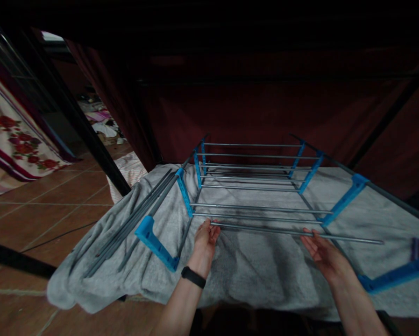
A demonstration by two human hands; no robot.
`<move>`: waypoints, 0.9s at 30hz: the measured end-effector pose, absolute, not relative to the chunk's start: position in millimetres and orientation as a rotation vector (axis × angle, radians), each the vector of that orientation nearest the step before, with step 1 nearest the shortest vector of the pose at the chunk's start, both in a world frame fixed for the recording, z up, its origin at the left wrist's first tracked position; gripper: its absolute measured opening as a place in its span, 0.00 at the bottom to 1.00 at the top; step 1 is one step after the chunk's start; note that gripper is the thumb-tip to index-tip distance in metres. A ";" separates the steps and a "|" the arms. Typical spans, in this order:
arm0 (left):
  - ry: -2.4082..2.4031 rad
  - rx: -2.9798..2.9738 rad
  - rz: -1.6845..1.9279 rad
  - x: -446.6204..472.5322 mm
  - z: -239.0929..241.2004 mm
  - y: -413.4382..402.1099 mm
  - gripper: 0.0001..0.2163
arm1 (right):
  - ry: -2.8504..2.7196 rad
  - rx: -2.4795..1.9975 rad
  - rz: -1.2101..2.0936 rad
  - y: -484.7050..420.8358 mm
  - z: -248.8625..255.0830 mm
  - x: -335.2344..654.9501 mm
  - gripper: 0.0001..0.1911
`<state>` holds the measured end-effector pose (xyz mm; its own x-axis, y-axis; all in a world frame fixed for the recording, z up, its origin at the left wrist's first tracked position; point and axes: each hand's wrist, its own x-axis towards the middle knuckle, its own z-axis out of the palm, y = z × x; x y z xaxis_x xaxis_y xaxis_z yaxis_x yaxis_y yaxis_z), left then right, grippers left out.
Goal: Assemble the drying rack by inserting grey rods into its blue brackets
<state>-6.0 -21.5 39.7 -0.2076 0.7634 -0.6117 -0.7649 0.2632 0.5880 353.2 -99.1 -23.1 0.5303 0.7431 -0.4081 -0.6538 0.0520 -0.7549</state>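
Observation:
A metal rod point(265, 229) lies crosswise in front of me, held at both ends. My left hand point(205, 242), with a black band on the wrist, has its fingers curled round the rod's left end. My right hand point(323, 252) holds the rod further right, fingers wrapped under it; the rod's tip sticks out past it to the right. Beyond the rod stands a partly built rack point(254, 182) of grey rods and blue plastic connectors, resting on a grey towel point(251, 266).
A bundle of loose grey rods point(132, 221) and a blue connector bracket point(153, 240) lie on the towel's left side. Another blue bracket point(394, 276) lies at the right. Tiled floor point(48, 200), a dark post and a flowered cloth point(9, 135) are at the left; dark red fabric hangs behind.

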 end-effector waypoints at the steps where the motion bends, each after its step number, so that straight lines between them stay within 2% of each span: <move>1: 1.105 -0.003 1.383 -5.7 39.4 -21.7 0.13 | -0.099 -1.090 1.060 -98.9 -22.9 352.7 0.09; 6: 1.092 0.029 1.346 -1.6 40.6 -23.2 0.14 | -0.085 -1.090 1.053 -98.1 -21.7 350.5 0.08; 12: 1.089 0.046 1.320 3.2 39.3 -25.4 0.15 | -0.032 -1.105 1.051 -96.2 -18.4 348.9 0.13; 27: 1.014 0.092 1.295 13.9 16.8 -29.6 0.12 | 0.009 -1.107 1.087 -97.9 -8.2 329.5 0.12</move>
